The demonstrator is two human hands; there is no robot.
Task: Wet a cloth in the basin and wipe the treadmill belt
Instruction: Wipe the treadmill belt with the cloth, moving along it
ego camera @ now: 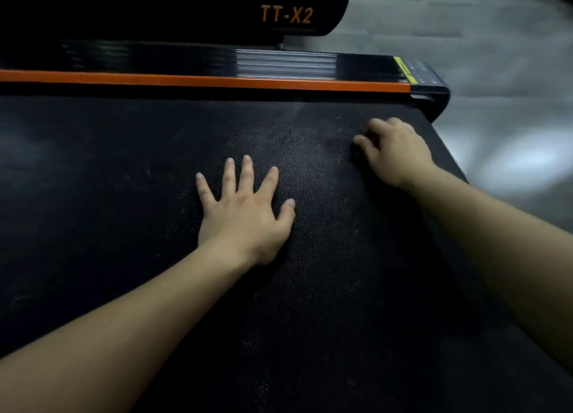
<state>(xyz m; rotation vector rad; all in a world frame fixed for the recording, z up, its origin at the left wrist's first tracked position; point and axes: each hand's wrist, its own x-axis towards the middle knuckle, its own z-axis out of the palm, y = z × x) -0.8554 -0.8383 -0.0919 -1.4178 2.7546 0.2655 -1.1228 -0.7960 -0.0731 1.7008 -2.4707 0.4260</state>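
Two bare hands on the treadmill belt

Both forearms reach forward from the lower edge of the view onto the black, finely dimpled rubber treadmill belt [124,164], which fills most of the picture and runs from left to right in front of the person.

Left hand [245,214]: palm down and flat on the belt near its middle. The four fingers are straight and fanned apart, and the thumb is stretched out to the right. It grips nothing and simply presses on the surface.

Right hand [393,149]: farther forward and to the right, close to the belt's end. The wrist is bent, the knuckles are raised, and the fingers are curled down onto the belt. There is a dark patch under the fingertips, but against the black rubber I cannot tell whether it is a cloth or only shadow, so whether this hand holds anything stays unclear.

Beyond the belt's far edge lie a thin orange trim strip [186,81] and, behind it, a glossy black side rail [155,58], which ends at the right in a rounded black end cap [434,93]. Behind the rail stands a black housing lettered TT-X2 in orange [285,14]. Grey floor [496,71] shows at the right
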